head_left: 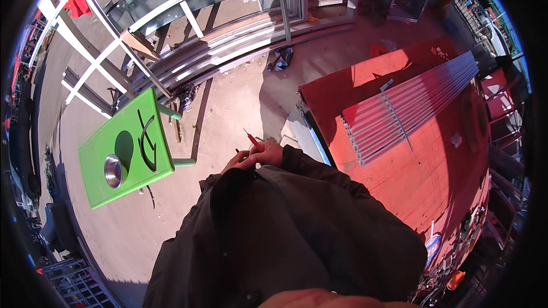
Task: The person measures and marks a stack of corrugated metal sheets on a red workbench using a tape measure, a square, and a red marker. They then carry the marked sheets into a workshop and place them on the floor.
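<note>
My two hands meet in front of my chest, above a dusty concrete floor. My right hand (268, 153) is closed on a thin red tool (252, 139) whose tip points up and to the left. My left hand (235, 161) sits right beside it, fingers curled, touching the right hand; a small dark end shows at its fingertips, and I cannot tell what it is. Both dark jacket sleeves (297, 217) cover my forearms and fill the lower middle of the view.
A green table (94, 159) with a metal bowl (113, 170) and dark bent metal clamps (146, 140) stands to my left. A red workbench (434, 177) with a stack of white ribbed profiles (408, 105) is on my right. White window frames (188, 17) and long profiles lie beyond.
</note>
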The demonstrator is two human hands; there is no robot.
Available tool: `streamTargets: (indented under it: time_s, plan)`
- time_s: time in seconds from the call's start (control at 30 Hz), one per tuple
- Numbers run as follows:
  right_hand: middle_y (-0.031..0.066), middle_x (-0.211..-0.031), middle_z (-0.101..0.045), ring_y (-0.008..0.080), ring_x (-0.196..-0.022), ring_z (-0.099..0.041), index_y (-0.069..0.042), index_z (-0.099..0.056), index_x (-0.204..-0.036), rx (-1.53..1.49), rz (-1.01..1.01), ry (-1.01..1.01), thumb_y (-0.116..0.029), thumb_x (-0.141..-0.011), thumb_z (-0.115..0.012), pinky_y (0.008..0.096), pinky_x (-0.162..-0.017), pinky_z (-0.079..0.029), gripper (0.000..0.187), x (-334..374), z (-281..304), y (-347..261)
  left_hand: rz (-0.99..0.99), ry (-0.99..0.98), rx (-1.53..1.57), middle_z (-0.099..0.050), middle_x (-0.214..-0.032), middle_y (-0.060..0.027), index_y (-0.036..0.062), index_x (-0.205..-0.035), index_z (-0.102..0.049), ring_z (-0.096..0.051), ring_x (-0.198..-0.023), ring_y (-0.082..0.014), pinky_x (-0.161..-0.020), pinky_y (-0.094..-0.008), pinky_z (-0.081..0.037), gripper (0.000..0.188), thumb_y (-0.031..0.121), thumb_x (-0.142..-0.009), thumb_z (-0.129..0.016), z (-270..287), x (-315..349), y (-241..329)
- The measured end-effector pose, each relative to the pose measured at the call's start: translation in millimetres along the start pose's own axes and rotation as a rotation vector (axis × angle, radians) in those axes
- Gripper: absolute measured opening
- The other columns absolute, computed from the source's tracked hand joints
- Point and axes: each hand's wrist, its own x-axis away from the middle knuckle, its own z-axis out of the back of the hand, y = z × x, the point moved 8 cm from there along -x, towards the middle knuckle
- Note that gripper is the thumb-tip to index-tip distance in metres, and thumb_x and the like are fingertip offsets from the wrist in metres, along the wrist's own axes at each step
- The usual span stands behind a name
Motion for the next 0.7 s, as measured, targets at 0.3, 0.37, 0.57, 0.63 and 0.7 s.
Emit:
streamTargets:
  time_s: [0.3,0.37,0.57,0.63,0.7]
  plan:
    - [-0.0005,-0.071,-0.057,0.0090,-0.055,-0.050,-0.008,-0.057,-0.080,-0.208,-0.021,0.269,-0.013,-0.084,-0.072,0.0250,-0.050,-0.039,0.016,-74.5,140.7,-68.6,0.100,-0.165,-0.223,-0.059,-0.092,-0.0011,0.0012,-0.111,-0.061,-0.054,-0.084,-0.0106,-0.074,-0.0258,-0.043,0.043,0.042,-0.098,-0.054,46.4,-151.2,93.2]
    - [0.0001,-0.064,-0.054,0.0093,-0.047,-0.046,-0.009,-0.052,-0.076,-0.392,-0.015,0.330,-0.011,-0.083,-0.071,0.0257,-0.044,-0.035,0.020,-85.5,174.2,-81.2,-0.163,-0.272,-0.567,-0.059,-0.088,-0.0040,0.0032,-0.109,-0.062,-0.056,-0.085,-0.0137,-0.075,-0.0279,-0.045,0.032,0.032,-0.097,-0.055,52.9,-193.0,139.0]
    - [0.0011,-0.056,-0.050,0.0109,-0.042,-0.043,-0.009,-0.048,-0.082,-0.479,0.224,0.522,-0.012,-0.085,-0.069,0.0269,-0.040,-0.032,0.021,-145.5,263.1,-145.2,-0.323,-0.335,-0.595,-0.065,-0.093,-0.0125,0.0001,-0.114,-0.060,-0.063,-0.090,-0.0241,-0.079,-0.0342,-0.048,0.029,0.017,-0.091,-0.054,56.6,-293.2,268.9]
    - [0.0015,-0.056,-0.050,0.0111,-0.041,-0.044,-0.009,-0.048,-0.081,-0.572,0.279,0.604,-0.012,-0.085,-0.069,0.0273,-0.040,-0.033,0.021,-157.7,290.9,-161.7,-0.333,-0.431,-0.758,-0.065,-0.095,-0.0125,0.0006,-0.114,-0.061,-0.063,-0.089,-0.0230,-0.080,-0.0345,-0.049,0.029,0.018,-0.091,-0.054,48.9,-330.0,302.5]
    - [0.0005,-0.055,-0.046,0.0116,-0.041,-0.043,-0.010,-0.047,-0.081,-0.541,0.255,0.728,-0.012,-0.085,-0.069,0.0278,-0.039,-0.033,0.022,-154.5,312.6,-179.4,-0.280,-0.525,-0.917,-0.065,-0.097,-0.0129,0.0014,-0.114,-0.061,-0.063,-0.090,-0.0227,-0.080,-0.0344,-0.049,0.029,0.019,-0.092,-0.055,47.6,-355.7,322.9]
